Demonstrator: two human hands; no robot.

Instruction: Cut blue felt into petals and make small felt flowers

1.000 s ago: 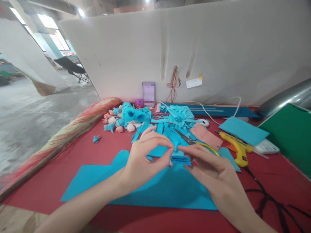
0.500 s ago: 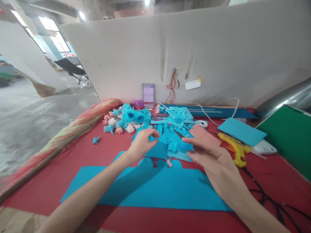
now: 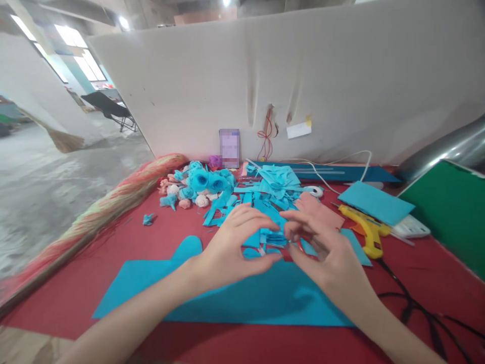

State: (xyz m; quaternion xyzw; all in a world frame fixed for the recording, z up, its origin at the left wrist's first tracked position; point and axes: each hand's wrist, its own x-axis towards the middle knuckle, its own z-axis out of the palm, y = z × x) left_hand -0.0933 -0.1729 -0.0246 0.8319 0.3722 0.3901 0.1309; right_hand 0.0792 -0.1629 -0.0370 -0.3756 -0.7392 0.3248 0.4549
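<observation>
The left hand [image 3: 229,250], fingers wide, faced the right hand [image 3: 333,258] — hold indeterminable — above a blue sheet [image 3: 227,308] near the surface [image 3: 242,344]'s front edge.

A pale partition [image 3: 189,86] is rising behind the red worktop [image 3: 121,232]. At left, a black folding chair [image 3: 104,105] is standing on the grey floor [image 3: 34,172]; beyond it, windows [image 3: 89,64] are glowing white, and a lamp [image 3: 123,23] is shining near the ceiling [image 3: 81,11].

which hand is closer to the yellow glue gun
Right. The right hand is to the left of the yellow glue gun, not touching it; the left hand is farther left.
</observation>
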